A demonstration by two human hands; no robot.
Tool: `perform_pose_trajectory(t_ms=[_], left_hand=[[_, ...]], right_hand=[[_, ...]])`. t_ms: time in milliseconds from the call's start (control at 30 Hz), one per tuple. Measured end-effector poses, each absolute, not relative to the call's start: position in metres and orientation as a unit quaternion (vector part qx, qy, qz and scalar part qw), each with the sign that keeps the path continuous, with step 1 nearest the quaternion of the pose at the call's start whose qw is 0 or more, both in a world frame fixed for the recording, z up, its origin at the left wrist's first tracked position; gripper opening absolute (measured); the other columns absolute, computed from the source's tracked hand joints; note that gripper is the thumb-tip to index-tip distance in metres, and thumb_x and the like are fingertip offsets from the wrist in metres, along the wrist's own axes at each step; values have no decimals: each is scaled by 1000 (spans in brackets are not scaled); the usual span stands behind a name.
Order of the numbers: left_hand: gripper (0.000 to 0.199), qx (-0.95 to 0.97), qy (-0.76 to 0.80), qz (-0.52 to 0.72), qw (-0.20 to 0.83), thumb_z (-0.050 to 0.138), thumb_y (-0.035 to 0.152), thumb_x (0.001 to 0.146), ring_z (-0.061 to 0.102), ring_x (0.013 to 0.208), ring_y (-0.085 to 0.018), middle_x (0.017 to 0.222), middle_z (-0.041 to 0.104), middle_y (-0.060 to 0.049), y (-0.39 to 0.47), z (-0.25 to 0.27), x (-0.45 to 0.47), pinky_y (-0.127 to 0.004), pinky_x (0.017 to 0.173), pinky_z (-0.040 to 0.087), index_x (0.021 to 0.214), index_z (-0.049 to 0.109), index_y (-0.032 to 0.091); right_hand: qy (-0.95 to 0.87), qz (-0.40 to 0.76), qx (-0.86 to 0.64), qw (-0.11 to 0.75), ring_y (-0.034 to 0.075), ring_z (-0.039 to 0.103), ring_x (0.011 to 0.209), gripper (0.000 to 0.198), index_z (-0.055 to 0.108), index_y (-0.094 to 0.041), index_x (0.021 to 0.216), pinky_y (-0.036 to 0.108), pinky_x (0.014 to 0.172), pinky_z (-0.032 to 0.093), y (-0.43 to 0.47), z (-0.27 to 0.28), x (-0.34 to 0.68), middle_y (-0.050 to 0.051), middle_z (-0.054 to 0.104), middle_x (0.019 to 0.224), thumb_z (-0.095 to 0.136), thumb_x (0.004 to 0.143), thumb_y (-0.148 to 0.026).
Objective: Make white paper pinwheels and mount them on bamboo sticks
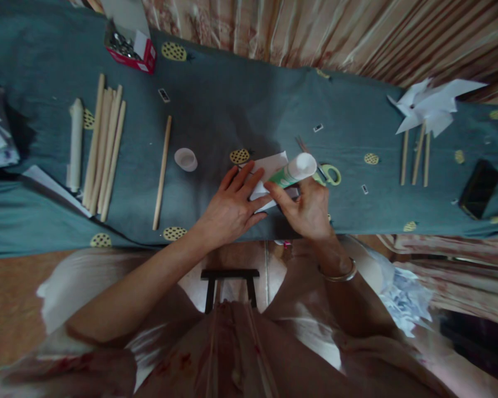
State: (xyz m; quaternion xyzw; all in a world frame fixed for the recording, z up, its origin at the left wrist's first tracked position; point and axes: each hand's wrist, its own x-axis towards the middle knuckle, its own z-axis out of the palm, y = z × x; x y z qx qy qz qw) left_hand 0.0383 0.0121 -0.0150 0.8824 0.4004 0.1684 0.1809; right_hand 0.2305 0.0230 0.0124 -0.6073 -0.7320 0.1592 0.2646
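Note:
My right hand point(309, 207) is wrapped round a white and green glue stick point(292, 170), tilted with its lower end at the paper. Beneath it lies a piece of folded white paper point(274, 163) on the green cloth. My left hand point(234, 207) rests flat on that paper with its fingers spread. Just beyond my right hand are scissors point(331, 174) with light green handles, partly hidden by the glue stick and hand. A small white cap point(186, 159) stands to the left of my left hand, with a single wooden stick point(162, 172) beside it.
Several wooden sticks point(106, 149) lie at left beside a white tube-like roll point(76, 145). An opened red box point(130, 50) of small metal pieces stands at the back. White paper pinwheels point(434, 105) on sticks and a dark phone point(479, 189) lie at right.

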Motion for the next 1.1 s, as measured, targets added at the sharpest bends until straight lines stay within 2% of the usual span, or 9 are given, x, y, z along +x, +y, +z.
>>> perform_pose_trajectory(t_ms=[433, 633, 867, 1100], left_hand=[[43, 885, 396, 170, 174, 62, 40, 94, 26, 152, -37, 161, 40, -10, 12, -17, 38, -63, 120, 28, 136, 59, 30], [43, 888, 397, 164, 163, 63, 40, 94, 28, 151, -40, 159, 41, -15, 12, -16, 39, -64, 119, 28, 135, 61, 26], [42, 886, 394, 174, 172, 63, 36, 94, 28, 151, -38, 159, 41, -14, 12, -15, 39, -64, 119, 28, 135, 61, 26], [40, 886, 396, 164, 177, 63, 37, 95, 28, 151, -37, 160, 41, -13, 12, -13, 39, -63, 120, 27, 133, 62, 26]], right_hand=[[-732, 142, -610, 267, 21, 64, 73, 36, 63, -19, 83, 35, 71, 51, 25, 13, 234, 6, 67, 76, 59, 91, -53], [-718, 141, -628, 267, 18, 61, 68, 38, 63, -20, 81, 34, 68, 50, 27, 11, 236, 5, 67, 74, 59, 90, -57], [-699, 148, -641, 280, 15, 56, 59, 50, 65, -18, 79, 31, 62, 48, 30, 11, 235, 3, 67, 69, 57, 86, -68], [-689, 158, -645, 290, 16, 57, 59, 44, 65, -20, 79, 32, 61, 47, 31, 9, 234, 3, 66, 70, 61, 86, -63]])
